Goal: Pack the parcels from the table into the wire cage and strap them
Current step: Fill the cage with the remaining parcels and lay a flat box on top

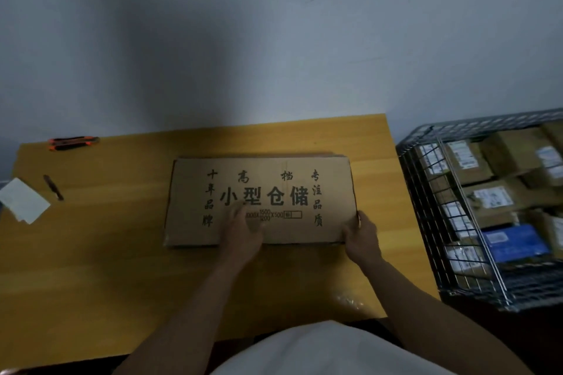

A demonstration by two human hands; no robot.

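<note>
Brown cardboard sheet (260,201), flat and printed with large dark characters, lies in the middle of the yellow bench (106,268). The left hand (243,231) rests on its near half with the fingers straight and spread, palm down. The right hand (361,237) grips the sheet's near right corner, thumb on top and fingers curled round the edge. To the right of the bench, just beside it, stands the wire cage (426,192), with brown labelled parcels (511,152) stacked inside and a blue parcel (515,240) towards its near side. At the bench's far left lie orange-and-black utility knives (73,143). Nearer than these are a dark pen (53,187) and white paper (24,201) at the left edge.
</note>
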